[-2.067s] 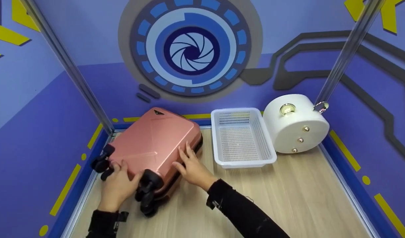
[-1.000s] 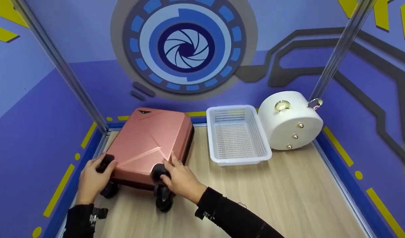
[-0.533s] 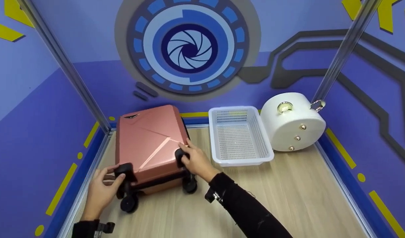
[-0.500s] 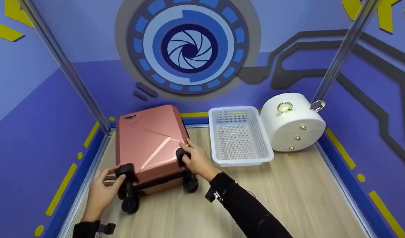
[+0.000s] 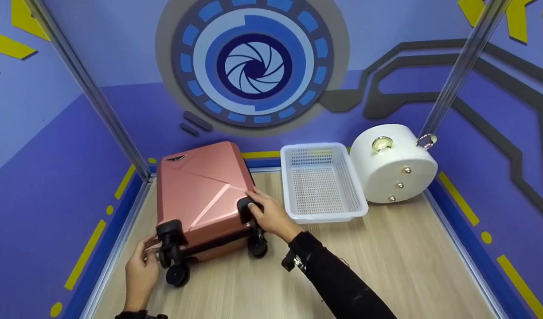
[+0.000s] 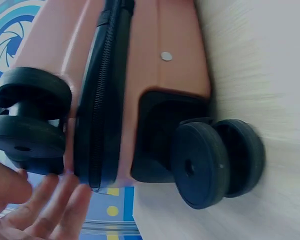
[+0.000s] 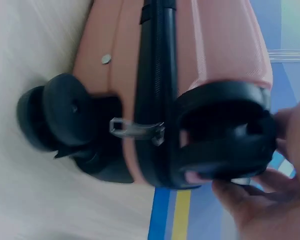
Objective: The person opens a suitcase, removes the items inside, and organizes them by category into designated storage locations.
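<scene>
A pink hard-shell suitcase (image 5: 200, 195) lies flat at the left of the wooden surface, wheel end toward me, a small dark badge (image 5: 177, 158) at its far left corner. My left hand (image 5: 140, 270) is at its near left corner, fingers stretched toward the side beside the black double wheel (image 6: 32, 110). In the left wrist view these fingers reach the shell by the black zipper (image 6: 99, 100). My right hand (image 5: 275, 217) grips the near right corner, thumb on the black wheel housing (image 5: 244, 209). A metal zipper pull (image 7: 135, 129) shows in the right wrist view.
A white perforated plastic basket (image 5: 362, 211) stands right of the suitcase. Beside it is a rounded white case (image 5: 386, 173) with gold studs and ring-shaped metal parts. Printed blue and purple panels (image 5: 134, 110) wall the back and both sides.
The suitcase has turned from slanted to nearly square with the back wall, then settled. My left hand has slid from the corner housing down to the side; my right hand stays at its corner.
</scene>
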Demonstrator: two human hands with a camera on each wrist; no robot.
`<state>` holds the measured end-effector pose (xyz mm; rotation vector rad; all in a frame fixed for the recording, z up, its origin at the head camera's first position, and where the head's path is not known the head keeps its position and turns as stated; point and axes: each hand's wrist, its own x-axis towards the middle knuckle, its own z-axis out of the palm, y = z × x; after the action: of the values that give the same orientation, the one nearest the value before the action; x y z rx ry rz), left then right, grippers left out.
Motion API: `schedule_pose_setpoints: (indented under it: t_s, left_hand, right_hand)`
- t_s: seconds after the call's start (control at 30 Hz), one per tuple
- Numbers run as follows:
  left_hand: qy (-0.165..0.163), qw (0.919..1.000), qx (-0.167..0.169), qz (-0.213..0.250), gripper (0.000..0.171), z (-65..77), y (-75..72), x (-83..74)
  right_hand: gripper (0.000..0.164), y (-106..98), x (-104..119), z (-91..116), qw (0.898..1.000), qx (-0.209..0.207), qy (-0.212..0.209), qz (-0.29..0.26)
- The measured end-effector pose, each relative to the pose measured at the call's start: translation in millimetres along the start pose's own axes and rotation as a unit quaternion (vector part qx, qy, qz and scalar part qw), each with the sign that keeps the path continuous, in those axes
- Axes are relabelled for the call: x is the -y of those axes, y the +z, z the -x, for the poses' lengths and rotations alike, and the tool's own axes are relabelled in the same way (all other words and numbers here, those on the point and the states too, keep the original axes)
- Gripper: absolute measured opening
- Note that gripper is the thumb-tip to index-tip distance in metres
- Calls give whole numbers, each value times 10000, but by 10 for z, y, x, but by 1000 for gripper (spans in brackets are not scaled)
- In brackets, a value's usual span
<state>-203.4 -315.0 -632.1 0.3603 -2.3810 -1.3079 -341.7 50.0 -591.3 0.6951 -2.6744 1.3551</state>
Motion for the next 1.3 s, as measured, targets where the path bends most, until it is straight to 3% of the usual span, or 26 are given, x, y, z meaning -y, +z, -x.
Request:
schedule_pose_setpoints:
  t_s: [0.13,0.23,0.4,0.47,0.57,0.63,0.73,0.83,0.93,1.07,1.3]
  left_hand:
    - [103,9999,-95,95,40,-24,-19,-64]
    - [184,9996,-206,44,44,-86,-36,-167]
    - [623,9977,-235,-87,45,-201,3,-317]
    - [812,9963,-229,-144,44,-228,32,-349]
    - [956,9946,-242,-313,42,-240,78,-367]
    - [955,9945,-198,-381,41,-237,108,-365]
    - [917,9947,-114,-454,40,-226,140,-355]
    - [932,9947,-90,-428,40,-224,157,-346]
    - [985,9943,-96,-392,40,-229,168,-340]
    - [1005,9940,-63,-419,41,-227,183,-326]
    - [1040,9935,-114,-458,39,-227,211,-298]
  right_hand:
    - [41,24,-107,126,9975,-648,180,-202]
    - [37,90,-187,233,9949,-859,517,89]
    - [12,256,-292,411,9910,-505,885,871]
    - [14,334,-308,472,9905,-232,943,973]
    - [28,447,-317,535,9920,-42,980,793]
    - [30,510,-331,557,9916,-183,933,880]
    - [24,569,-343,592,9901,-470,995,869]
    - [17,595,-342,622,9898,-463,1216,576]
    - [21,606,-336,638,9902,-388,1328,207]
    - [30,625,-363,648,9904,-507,1271,199]
    - [16,637,-444,701,9872,-808,1372,-106]
